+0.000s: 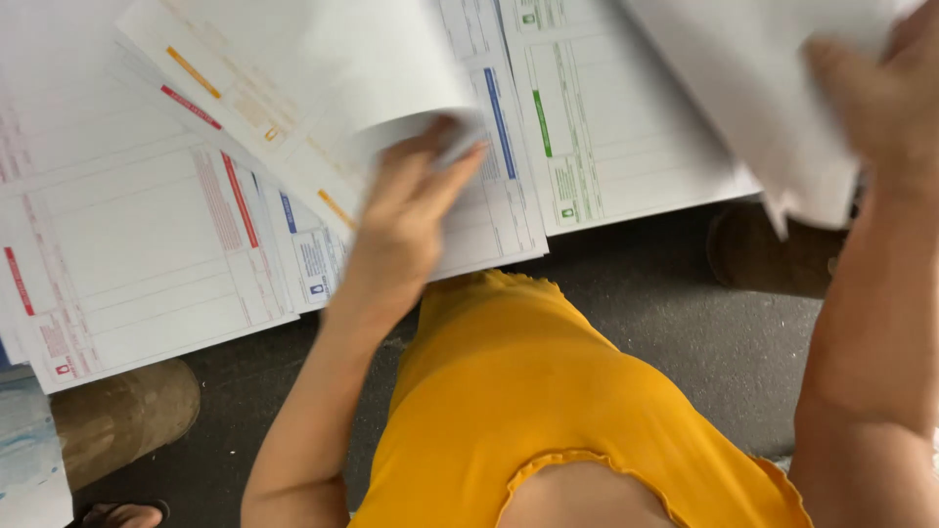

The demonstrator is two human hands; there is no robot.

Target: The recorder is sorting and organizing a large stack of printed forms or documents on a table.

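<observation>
Person in a yellow top [548, 391] bent over printed sheets spread on a dark floor [675, 323]. Left hand [406, 210] reaches forward, fingers closed loosely round the curled edge of a white sheet [391, 68] that bows up and over; grip looks light, fingertips only. Right hand [866, 93], blurred, is clamped on a second white sheet [763, 88] raised at upper right; how tightly I cannot tell through the blur.

Below them lie overlapping forms: one with red bars [147, 244] at left, one with orange marks [225, 88] above it, one with a blue bar [489, 196] under the left hand, one with a green bar [597, 137] toward the right. Brown rounded shapes [127, 416] at the floor edges, left and right, unclear what.

Risks, as I judge them: the curled sheet could crease or slip from so shallow a pinch; both lifted sheets hang over the spread, so a sweeping corner could drag the loosely overlapped forms out of order
</observation>
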